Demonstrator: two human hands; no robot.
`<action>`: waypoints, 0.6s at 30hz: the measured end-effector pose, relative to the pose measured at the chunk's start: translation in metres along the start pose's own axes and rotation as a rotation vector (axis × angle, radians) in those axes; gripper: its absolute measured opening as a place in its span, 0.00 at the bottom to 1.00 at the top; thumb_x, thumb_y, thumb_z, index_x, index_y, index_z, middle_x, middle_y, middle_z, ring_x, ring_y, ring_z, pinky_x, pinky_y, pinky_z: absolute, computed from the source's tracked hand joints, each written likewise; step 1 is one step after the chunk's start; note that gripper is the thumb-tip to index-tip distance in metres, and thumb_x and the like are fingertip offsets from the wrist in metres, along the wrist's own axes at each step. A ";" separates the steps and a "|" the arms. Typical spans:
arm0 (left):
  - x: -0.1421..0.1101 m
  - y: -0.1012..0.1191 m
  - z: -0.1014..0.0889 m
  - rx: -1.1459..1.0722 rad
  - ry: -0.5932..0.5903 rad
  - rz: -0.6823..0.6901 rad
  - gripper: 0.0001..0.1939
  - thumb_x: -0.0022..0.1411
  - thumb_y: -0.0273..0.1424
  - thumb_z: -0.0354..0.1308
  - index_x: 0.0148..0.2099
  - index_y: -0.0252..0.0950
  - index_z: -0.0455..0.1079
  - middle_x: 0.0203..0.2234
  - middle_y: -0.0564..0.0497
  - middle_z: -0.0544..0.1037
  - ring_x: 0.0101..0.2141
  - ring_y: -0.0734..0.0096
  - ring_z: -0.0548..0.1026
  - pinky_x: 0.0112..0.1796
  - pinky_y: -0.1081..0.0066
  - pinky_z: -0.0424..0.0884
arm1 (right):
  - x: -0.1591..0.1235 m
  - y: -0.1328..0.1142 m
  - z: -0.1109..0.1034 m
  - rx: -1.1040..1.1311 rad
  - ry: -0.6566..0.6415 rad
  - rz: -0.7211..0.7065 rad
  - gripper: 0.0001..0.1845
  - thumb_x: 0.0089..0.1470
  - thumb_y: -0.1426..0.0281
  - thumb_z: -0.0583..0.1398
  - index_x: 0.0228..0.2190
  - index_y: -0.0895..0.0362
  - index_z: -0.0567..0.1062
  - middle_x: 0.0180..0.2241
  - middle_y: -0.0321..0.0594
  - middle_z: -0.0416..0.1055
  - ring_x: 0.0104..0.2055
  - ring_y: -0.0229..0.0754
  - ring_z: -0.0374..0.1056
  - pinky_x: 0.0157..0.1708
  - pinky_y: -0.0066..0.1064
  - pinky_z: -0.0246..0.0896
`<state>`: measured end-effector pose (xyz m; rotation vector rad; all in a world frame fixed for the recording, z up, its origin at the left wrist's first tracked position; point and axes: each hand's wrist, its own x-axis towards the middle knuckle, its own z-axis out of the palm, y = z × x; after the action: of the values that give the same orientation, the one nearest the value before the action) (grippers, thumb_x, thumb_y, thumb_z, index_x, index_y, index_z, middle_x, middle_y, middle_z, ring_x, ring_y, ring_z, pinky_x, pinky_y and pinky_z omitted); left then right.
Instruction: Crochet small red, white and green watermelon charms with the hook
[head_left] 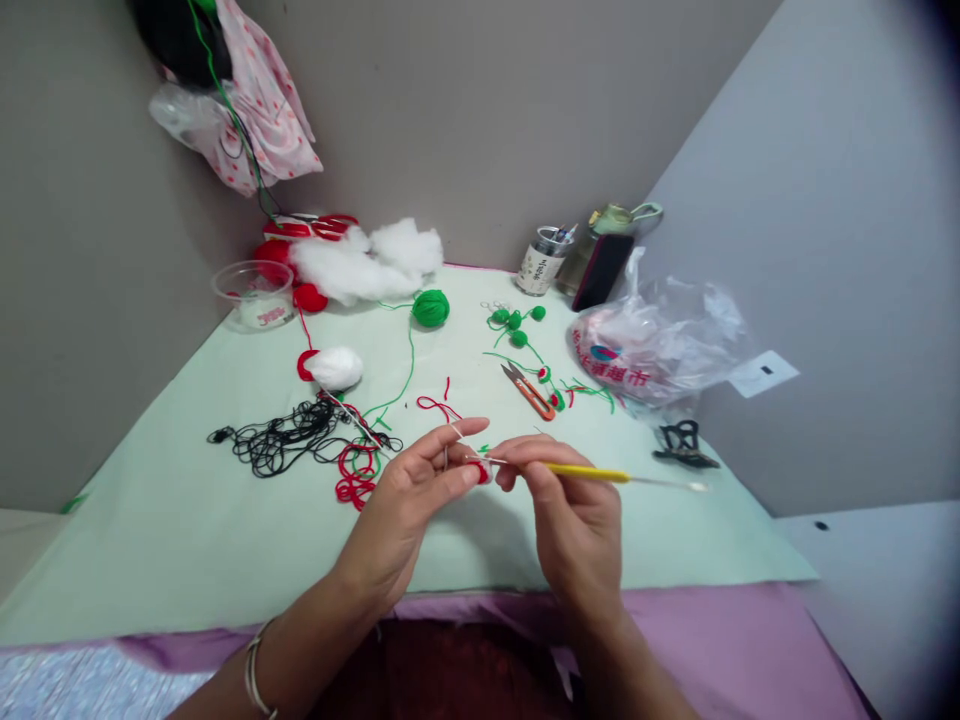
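My left hand point(420, 490) pinches a small red and white crochet piece point(481, 470) between thumb and fingers. White yarn point(360, 422) runs from a white ball point(336, 369) to this hand and loops over its raised index finger. In my right hand point(574, 510) is a crochet hook point(589, 472) with a yellow handle, held like a pencil. Its thin tip meets the crochet piece; the other metal end points right. Fingers partly cover the piece, so its stitches cannot be made out.
Tangled black yarn point(281, 440) and loose red yarn point(354, 480) lie left of my hands. Beyond are a green yarn ball point(431, 309), white stuffing point(360, 265) and orange thread snips point(531, 392). A plastic bag point(660, 340), a phone point(602, 272) and a black hair clip point(684, 445) are on the right.
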<state>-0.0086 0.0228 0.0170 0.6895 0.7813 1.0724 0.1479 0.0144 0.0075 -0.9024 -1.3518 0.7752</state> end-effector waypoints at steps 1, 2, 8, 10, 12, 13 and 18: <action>0.000 0.001 -0.001 0.002 -0.006 -0.006 0.19 0.57 0.33 0.74 0.52 0.45 0.85 0.34 0.53 0.77 0.41 0.67 0.72 0.48 0.67 0.64 | 0.000 0.001 -0.001 0.047 -0.004 0.042 0.10 0.70 0.66 0.60 0.39 0.52 0.82 0.36 0.41 0.82 0.32 0.40 0.75 0.34 0.34 0.74; -0.001 0.001 -0.001 0.003 -0.012 -0.013 0.19 0.57 0.33 0.73 0.52 0.45 0.85 0.34 0.53 0.77 0.40 0.67 0.72 0.48 0.67 0.64 | 0.000 0.001 -0.002 0.094 -0.009 0.080 0.11 0.71 0.64 0.59 0.38 0.53 0.81 0.35 0.41 0.82 0.31 0.39 0.75 0.33 0.33 0.75; -0.003 0.000 -0.003 0.076 0.039 0.055 0.20 0.59 0.32 0.73 0.55 0.45 0.83 0.33 0.54 0.75 0.38 0.70 0.70 0.45 0.70 0.65 | -0.005 -0.005 -0.004 -0.134 -0.068 -0.098 0.13 0.72 0.71 0.54 0.42 0.52 0.79 0.37 0.40 0.80 0.36 0.40 0.77 0.38 0.33 0.76; -0.003 -0.003 -0.003 0.084 0.084 0.096 0.23 0.58 0.31 0.75 0.57 0.46 0.82 0.32 0.55 0.75 0.37 0.71 0.69 0.43 0.71 0.65 | -0.010 -0.004 -0.003 -0.371 -0.125 -0.300 0.12 0.70 0.75 0.56 0.46 0.52 0.79 0.39 0.42 0.81 0.40 0.42 0.78 0.40 0.34 0.77; -0.002 -0.005 -0.002 0.002 0.082 0.072 0.26 0.58 0.31 0.75 0.59 0.44 0.80 0.32 0.55 0.77 0.36 0.71 0.71 0.43 0.71 0.66 | -0.014 -0.001 -0.002 -0.553 -0.133 -0.458 0.15 0.67 0.77 0.59 0.49 0.51 0.80 0.42 0.45 0.81 0.43 0.44 0.79 0.40 0.35 0.77; -0.001 -0.006 -0.002 -0.066 0.053 0.023 0.27 0.58 0.31 0.76 0.59 0.42 0.80 0.32 0.54 0.78 0.36 0.71 0.72 0.44 0.71 0.66 | -0.015 0.001 -0.002 -0.594 -0.116 -0.483 0.16 0.66 0.78 0.60 0.50 0.50 0.80 0.43 0.45 0.81 0.43 0.44 0.79 0.40 0.35 0.77; 0.000 -0.003 -0.003 -0.256 -0.035 -0.155 0.25 0.58 0.31 0.75 0.58 0.36 0.81 0.31 0.52 0.79 0.35 0.71 0.74 0.47 0.69 0.67 | -0.010 -0.002 -0.002 -0.232 0.019 -0.201 0.14 0.69 0.75 0.57 0.44 0.50 0.81 0.35 0.40 0.78 0.34 0.42 0.75 0.34 0.35 0.74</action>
<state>-0.0100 0.0225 0.0131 0.4223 0.6422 0.9954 0.1487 0.0042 0.0049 -0.9336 -1.5102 0.4610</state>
